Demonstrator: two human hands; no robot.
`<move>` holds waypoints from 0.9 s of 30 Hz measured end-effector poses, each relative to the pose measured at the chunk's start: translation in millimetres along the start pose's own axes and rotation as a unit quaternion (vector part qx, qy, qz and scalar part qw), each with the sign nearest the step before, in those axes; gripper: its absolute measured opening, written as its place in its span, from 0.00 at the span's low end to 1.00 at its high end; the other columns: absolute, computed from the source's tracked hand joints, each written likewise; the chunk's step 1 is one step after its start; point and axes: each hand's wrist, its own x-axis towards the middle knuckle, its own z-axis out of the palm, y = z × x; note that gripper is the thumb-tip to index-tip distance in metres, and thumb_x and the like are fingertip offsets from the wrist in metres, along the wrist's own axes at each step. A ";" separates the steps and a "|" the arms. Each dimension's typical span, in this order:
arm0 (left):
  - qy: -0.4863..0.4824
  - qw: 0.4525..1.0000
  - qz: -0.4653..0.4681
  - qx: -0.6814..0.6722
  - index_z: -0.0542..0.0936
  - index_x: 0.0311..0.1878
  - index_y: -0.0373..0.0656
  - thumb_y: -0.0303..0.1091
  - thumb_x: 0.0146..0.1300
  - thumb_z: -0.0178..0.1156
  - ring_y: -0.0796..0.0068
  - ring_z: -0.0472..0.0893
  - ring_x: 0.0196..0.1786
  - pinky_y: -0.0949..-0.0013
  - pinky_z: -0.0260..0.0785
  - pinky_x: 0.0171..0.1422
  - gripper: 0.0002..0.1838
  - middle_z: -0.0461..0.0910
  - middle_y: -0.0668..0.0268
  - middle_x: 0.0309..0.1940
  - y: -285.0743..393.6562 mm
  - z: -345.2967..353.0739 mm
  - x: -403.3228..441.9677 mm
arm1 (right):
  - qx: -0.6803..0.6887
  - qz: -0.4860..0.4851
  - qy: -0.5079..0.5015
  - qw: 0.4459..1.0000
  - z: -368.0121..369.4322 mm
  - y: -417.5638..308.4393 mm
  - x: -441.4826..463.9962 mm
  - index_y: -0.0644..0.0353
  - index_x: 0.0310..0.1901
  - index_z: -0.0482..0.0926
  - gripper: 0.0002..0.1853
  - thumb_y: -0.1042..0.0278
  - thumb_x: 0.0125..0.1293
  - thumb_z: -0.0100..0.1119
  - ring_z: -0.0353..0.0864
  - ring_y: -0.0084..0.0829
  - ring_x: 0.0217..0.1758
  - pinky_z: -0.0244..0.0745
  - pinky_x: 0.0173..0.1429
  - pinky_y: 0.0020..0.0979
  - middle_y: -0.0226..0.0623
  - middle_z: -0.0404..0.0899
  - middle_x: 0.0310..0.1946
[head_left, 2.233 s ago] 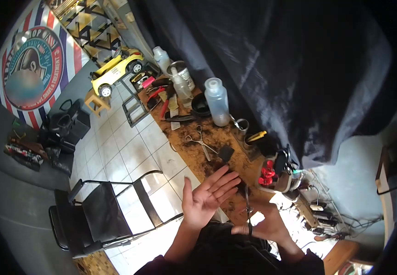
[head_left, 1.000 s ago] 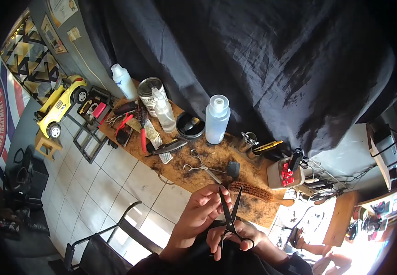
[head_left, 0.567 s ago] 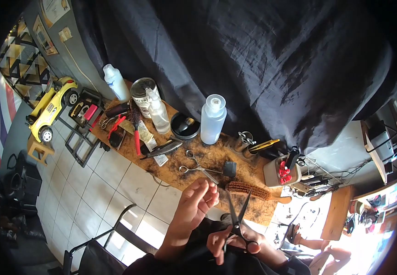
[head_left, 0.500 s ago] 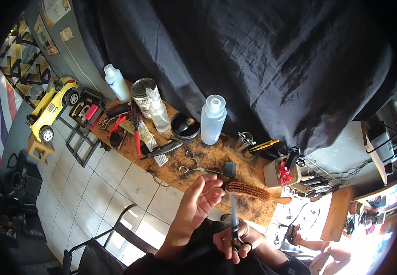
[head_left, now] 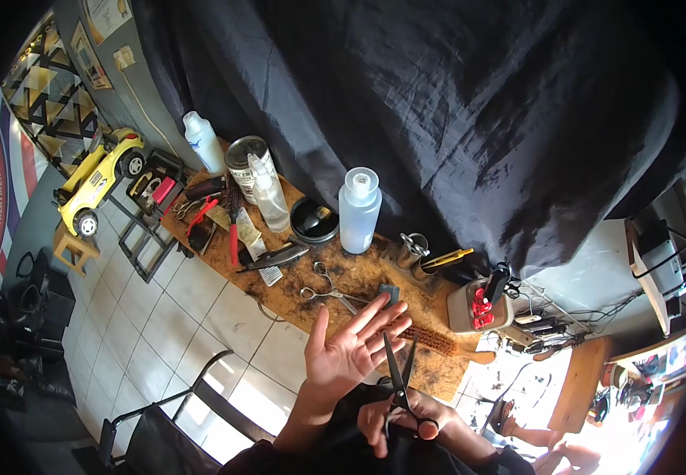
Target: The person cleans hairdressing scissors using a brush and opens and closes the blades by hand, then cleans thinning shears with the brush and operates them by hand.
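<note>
My left hand [head_left: 348, 348] is raised with its palm up and fingers spread, holding nothing. Close on its right, my right hand [head_left: 400, 419] grips a pair of dark scissors [head_left: 399, 378] by the finger loops. Their blades point up and stand apart in a narrow V. Behind the hands lies a wooden-handled brush [head_left: 432, 340] with brown bristles, partly covered by my left fingers and a blade. Another pair of scissors [head_left: 329, 294], silver, rests on the table beyond my left hand, beside a small dark block [head_left: 390, 294].
The wooden table [head_left: 295, 297] is strewn with hair clippings. On it stand a translucent bottle [head_left: 360, 214], a spray bottle [head_left: 270, 198], a can [head_left: 242, 155], a black bowl [head_left: 314, 222] and a bin [head_left: 462, 310] with red clips. A black chair [head_left: 165, 443] stands at lower left.
My left hand has opened out, its fingers spreading toward the right. The scissors in my right hand have gone from closed to open blades. The view has shifted slightly.
</note>
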 end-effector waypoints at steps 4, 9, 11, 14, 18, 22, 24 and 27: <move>0.008 0.999 0.042 0.033 0.44 0.74 0.36 0.68 0.68 0.23 0.55 0.49 0.76 0.54 0.41 0.78 0.46 0.46 0.49 0.74 1.9 -4.5 -0.5 | -0.364 0.081 0.136 0.918 11.2 -39.6 -6.5 0.62 0.46 0.79 0.22 0.55 0.55 0.71 0.79 0.32 0.44 0.69 0.48 0.30 0.36 0.82 0.41; 0.042 0.996 0.070 0.026 0.47 0.74 0.35 0.67 0.68 0.25 0.53 0.49 0.76 0.52 0.43 0.77 0.45 0.48 0.49 0.74 4.9 -4.2 -0.4 | -0.810 -0.011 0.336 0.480 12.5 -77.6 0.5 0.60 0.46 0.82 0.31 0.76 0.30 0.64 0.70 0.42 0.54 0.66 0.53 0.42 0.33 0.77 0.38; 0.038 0.996 0.072 0.041 0.47 0.74 0.36 0.68 0.67 0.26 0.54 0.50 0.76 0.52 0.43 0.77 0.46 0.49 0.50 0.74 5.0 -3.3 4.3 | -0.874 0.029 0.333 0.353 10.5 -90.7 2.2 0.58 0.46 0.82 0.28 0.73 0.34 0.65 0.68 0.43 0.61 0.55 0.60 0.48 0.32 0.77 0.41; 0.029 0.997 0.054 0.052 0.47 0.74 0.37 0.69 0.66 0.26 0.53 0.51 0.75 0.52 0.44 0.77 0.47 0.50 0.51 0.74 1.9 5.6 12.7 | -0.888 -0.005 0.333 0.317 0.9 -95.9 1.1 0.55 0.48 0.82 0.27 0.71 0.39 0.65 0.65 0.41 0.67 0.46 0.63 0.51 0.29 0.78 0.43; 0.018 0.997 0.040 0.069 0.48 0.74 0.38 0.69 0.67 0.27 0.53 0.51 0.75 0.51 0.43 0.77 0.46 0.51 0.52 0.74 -7.1 5.0 26.6 | -0.889 -0.001 0.272 0.369 -9.2 -105.9 -14.5 0.52 0.46 0.83 0.23 0.69 0.42 0.66 0.68 0.33 0.67 0.47 0.60 0.49 0.25 0.81 0.41; 0.029 0.991 0.042 0.128 0.49 0.74 0.38 0.64 0.69 0.27 0.52 0.54 0.75 0.51 0.45 0.76 0.42 0.52 0.50 0.73 -10.4 10.4 34.1 | -0.865 -0.065 0.395 0.303 -3.5 -109.3 5.4 0.52 0.29 0.83 0.09 0.61 0.46 0.68 0.72 0.26 0.62 0.48 0.60 0.49 0.22 0.83 0.29; 0.049 0.983 0.058 0.166 0.55 0.71 0.34 0.54 0.71 0.35 0.51 0.61 0.71 0.51 0.53 0.73 0.35 0.59 0.46 0.68 -13.5 11.5 35.1 | -0.873 -0.041 0.365 0.320 -6.4 -114.2 -12.6 0.52 0.33 0.84 0.11 0.63 0.45 0.67 0.70 0.29 0.64 0.48 0.60 0.49 0.23 0.83 0.32; -0.005 0.950 0.122 0.289 0.61 0.66 0.33 0.43 0.70 0.43 0.52 0.68 0.66 0.54 0.61 0.69 0.27 0.65 0.46 0.63 -20.5 -5.7 34.8 | -0.876 -0.012 0.352 0.328 -6.1 -117.5 -18.7 0.51 0.40 0.84 0.17 0.66 0.44 0.67 0.67 0.33 0.68 0.46 0.61 0.51 0.25 0.83 0.35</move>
